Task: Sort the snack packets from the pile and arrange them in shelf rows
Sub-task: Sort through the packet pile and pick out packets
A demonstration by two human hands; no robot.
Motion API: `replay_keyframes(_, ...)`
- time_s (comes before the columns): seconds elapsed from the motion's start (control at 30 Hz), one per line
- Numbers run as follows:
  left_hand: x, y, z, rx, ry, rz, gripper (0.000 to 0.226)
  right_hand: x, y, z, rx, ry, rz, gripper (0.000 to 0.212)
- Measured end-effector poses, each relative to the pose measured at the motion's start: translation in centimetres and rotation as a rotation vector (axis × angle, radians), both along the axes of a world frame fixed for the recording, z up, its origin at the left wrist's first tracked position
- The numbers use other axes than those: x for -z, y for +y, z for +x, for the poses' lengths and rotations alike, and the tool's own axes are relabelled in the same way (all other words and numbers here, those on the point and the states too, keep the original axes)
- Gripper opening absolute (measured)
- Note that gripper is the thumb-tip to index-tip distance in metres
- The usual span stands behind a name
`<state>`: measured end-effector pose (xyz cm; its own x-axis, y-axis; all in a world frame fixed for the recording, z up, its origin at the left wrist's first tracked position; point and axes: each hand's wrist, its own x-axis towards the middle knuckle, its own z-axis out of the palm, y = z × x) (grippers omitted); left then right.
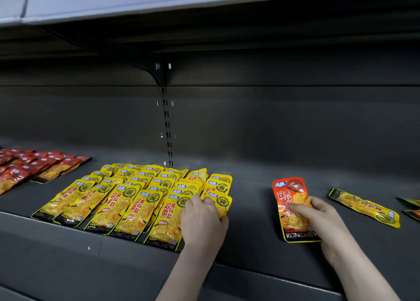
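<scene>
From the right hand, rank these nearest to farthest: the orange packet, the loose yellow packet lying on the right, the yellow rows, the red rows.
1. Orange packet: held in the right hand.
2. Loose yellow packet: just right of it.
3. Yellow rows: to the left, under the left hand.
4. Red rows: far left.

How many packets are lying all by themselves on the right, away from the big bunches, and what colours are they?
Orange packet, pinched by the right hand: 1
Yellow packet, lying loose on the shelf: 1
Edge packets, cut off by the picture, colour unclear: 2
Total: 4
</scene>
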<state>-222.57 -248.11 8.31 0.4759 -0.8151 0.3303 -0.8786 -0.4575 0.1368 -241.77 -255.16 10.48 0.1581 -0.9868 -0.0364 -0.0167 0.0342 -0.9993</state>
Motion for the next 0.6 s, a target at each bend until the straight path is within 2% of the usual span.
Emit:
replay_keyframes(0.3,-0.3,-0.2,-0.4,-0.034,0.048,0.024,0.048,0.2,0.0,0.0,-0.015,0.009,-0.001,0.009)
replay_keyframes(0.6,-1.7,0.3,-0.3,0.005,0.09,-0.106,0.044,0.1,0.2,0.5,-0.066,-0.025,-0.005,0.007)
